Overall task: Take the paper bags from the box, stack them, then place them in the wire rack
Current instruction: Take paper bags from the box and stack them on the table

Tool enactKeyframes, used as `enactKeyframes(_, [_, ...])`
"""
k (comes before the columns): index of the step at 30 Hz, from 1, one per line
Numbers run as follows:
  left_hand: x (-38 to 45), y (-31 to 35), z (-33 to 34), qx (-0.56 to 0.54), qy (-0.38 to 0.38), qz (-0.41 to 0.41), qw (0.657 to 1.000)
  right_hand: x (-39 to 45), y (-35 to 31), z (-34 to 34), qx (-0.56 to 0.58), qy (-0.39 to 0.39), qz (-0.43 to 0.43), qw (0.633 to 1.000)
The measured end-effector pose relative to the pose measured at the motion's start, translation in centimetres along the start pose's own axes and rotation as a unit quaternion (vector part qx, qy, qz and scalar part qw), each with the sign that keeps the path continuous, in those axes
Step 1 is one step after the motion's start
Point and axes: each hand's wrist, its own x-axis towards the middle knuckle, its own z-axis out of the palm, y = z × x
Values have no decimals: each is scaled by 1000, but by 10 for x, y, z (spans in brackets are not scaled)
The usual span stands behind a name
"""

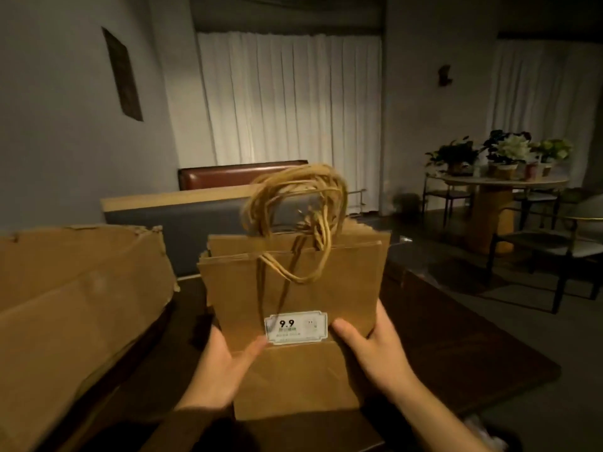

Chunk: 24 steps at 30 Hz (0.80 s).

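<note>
A stack of flat brown paper bags [346,282] stands upright in front of me, twisted paper handles [293,203] bunched at the top. The front bag carries a white label reading 9.9 [295,327]. My left hand [225,363] grips the stack's lower left side, thumb on the front near the label. My right hand [368,344] grips the lower right side, thumb on the front. The big cardboard box [75,308] lies to the left, its flap open. No wire rack is in view.
The dark wooden table [456,340] lies under the bags. Behind are a grey bench back [182,230] and a brown leather seat [228,176]. At right stand a round table with potted plants [499,158] and dark chairs [554,252].
</note>
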Motion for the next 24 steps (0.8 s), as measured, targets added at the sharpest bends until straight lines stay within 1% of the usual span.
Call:
enactKeyframes(2, [-5, -27, -6, -1, -28, -51, 998, -9, 17, 11, 16, -26, 34, 999])
enactKeyframes(3, [-5, -36, -9, -5, -32, -58, 998, -10, 22, 15, 19, -35, 44, 998])
enactKeyframes(5, [-1, -46, -10, -16, -34, -64, 997, -8, 25, 10, 17, -46, 68, 996])
enactKeyframes(7, [4, -51, -12, -29, -49, -72, 996, -6, 28, 3, 8, -76, 93, 993])
enactKeyframes(10, [6, -54, -17, -38, -89, -68, 993, -7, 30, -3, -9, -122, 113, 986])
enactKeyframes(12, [8, -53, -17, -34, -81, -59, 994, -7, 29, -2, -25, -105, 102, 989])
enactKeyframes(14, [10, -55, -15, -43, -40, -40, 997, -3, 26, 0, -33, -82, 86, 992])
enactKeyframes(16, [11, -52, -15, -41, -26, -28, 998, -1, 19, 2, -34, -90, 72, 993])
enactKeyframes(18, [13, -59, -19, -43, -51, -50, 997, -2, 24, 1, -32, -115, 92, 989])
enactKeyframes(20, [14, -61, -21, -31, -84, -74, 993, -8, 34, 0, -24, -108, 122, 986])
enactKeyframes(21, [15, -61, -21, -20, -96, -80, 992, -8, 37, -2, -27, -102, 122, 987])
enactKeyframes(24, [17, -60, -16, -25, -97, -80, 992, -7, 32, -4, -30, -103, 121, 987])
